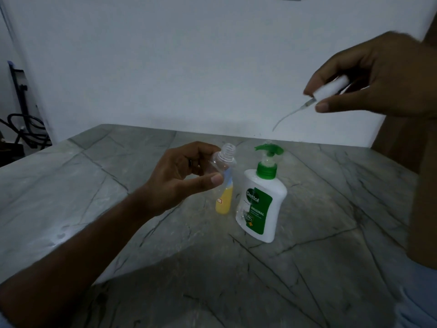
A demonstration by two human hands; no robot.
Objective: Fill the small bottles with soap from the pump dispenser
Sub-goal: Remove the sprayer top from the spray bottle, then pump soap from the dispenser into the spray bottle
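My left hand (179, 176) grips a small clear empty bottle (223, 159) with its threaded neck open and tilted up to the right, above the counter. My right hand (373, 76) is raised at the upper right and pinches a white spray cap (329, 87) whose thin dip tube (286, 117) curves down. A white pump dispenser (261, 204) with a green pump head stands on the grey marble counter (94, 185). Just left of it stands another small bottle (224, 200) holding yellow liquid, partly hidden behind the bottle in my left hand.
A white wall rises behind the counter. Dark cables and a stand (21, 119) sit off the counter's far left edge. A brown surface (406, 143) borders the counter at the right.
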